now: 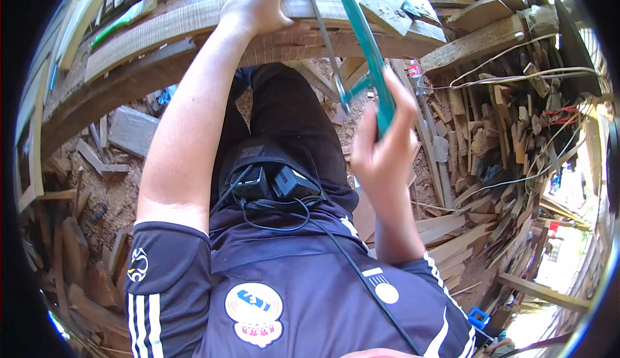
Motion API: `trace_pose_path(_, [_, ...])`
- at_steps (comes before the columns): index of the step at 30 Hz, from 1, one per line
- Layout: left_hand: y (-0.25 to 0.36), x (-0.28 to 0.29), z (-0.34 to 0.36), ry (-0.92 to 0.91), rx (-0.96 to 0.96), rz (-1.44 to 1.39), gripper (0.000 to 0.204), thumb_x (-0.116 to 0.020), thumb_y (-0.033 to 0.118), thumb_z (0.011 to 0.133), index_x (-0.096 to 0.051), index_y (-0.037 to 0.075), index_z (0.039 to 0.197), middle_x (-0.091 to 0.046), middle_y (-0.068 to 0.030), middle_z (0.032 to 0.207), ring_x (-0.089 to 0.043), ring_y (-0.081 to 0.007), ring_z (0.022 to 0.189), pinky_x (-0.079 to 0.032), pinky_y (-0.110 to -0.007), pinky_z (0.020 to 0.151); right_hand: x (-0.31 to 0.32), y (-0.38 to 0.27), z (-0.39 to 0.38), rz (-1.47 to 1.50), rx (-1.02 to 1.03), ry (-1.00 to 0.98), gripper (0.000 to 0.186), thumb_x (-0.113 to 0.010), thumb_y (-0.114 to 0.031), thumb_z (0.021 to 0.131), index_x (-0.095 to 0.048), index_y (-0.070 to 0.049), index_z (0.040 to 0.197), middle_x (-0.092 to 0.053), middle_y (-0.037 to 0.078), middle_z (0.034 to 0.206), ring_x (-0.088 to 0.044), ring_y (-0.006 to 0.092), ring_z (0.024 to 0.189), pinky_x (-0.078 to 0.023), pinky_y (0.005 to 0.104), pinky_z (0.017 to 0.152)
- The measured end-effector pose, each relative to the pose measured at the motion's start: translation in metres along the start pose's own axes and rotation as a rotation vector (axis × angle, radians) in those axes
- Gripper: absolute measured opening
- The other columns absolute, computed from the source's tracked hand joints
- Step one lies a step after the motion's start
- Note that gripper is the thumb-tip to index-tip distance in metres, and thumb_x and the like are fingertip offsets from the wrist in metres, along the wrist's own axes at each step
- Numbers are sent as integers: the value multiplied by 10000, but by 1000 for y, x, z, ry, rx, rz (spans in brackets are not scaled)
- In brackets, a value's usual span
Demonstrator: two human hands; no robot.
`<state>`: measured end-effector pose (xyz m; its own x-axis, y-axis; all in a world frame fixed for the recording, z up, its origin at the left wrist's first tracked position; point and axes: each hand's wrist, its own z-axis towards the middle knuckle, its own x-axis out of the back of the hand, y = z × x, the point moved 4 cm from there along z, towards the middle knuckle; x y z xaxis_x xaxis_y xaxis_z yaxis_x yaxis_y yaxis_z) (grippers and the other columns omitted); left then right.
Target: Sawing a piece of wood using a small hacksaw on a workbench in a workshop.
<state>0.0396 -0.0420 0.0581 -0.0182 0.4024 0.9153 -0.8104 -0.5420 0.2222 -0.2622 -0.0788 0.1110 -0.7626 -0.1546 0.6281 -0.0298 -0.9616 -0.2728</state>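
Note:
My right hand [387,141] is wrapped round the lower end of a teal-framed hacksaw [368,38], right of the middle. Its thin blade [323,28] runs along the frame's left side and crosses the front edge of the workbench. Part of the right hand is smeared by motion. At the top, my left hand [255,9] grips a long wooden board [174,25] lying on the bench, left of the blade. The fingertips of that hand are hidden behind the knuckles. The saw's far end runs out of view.
A green slim object [126,21] lies on the bench at the left. A flat wood offcut [387,12] rests right of the saw. Stacked scrap wood [484,119] and loose cables [516,77] fill the right side. A grey block [132,130] lies on the sawdust-covered floor.

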Motion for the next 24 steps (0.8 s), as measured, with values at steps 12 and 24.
trace_pose_path(12, [8,-1,1,-78,0,-31,915,-808,756,670,-711,60,1256,-735,-193,1221,-702,-350,1148,-554,-477,1025,-65,27,36,140,-22,67,505,-572,13,1001,-410,-32,1478,-678,204,1047,-664,198,688,-536,351,613])
trace_pose_path(24, [1,4,1,-42,18,1,471,-773,426,718,-742,63,1016,-759,-220,1041,-741,-372,1017,-589,-473,905,-38,21,0,116,-80,71,478,-567,7,1007,-435,-11,1466,-678,116,932,-625,151,676,-521,302,629])
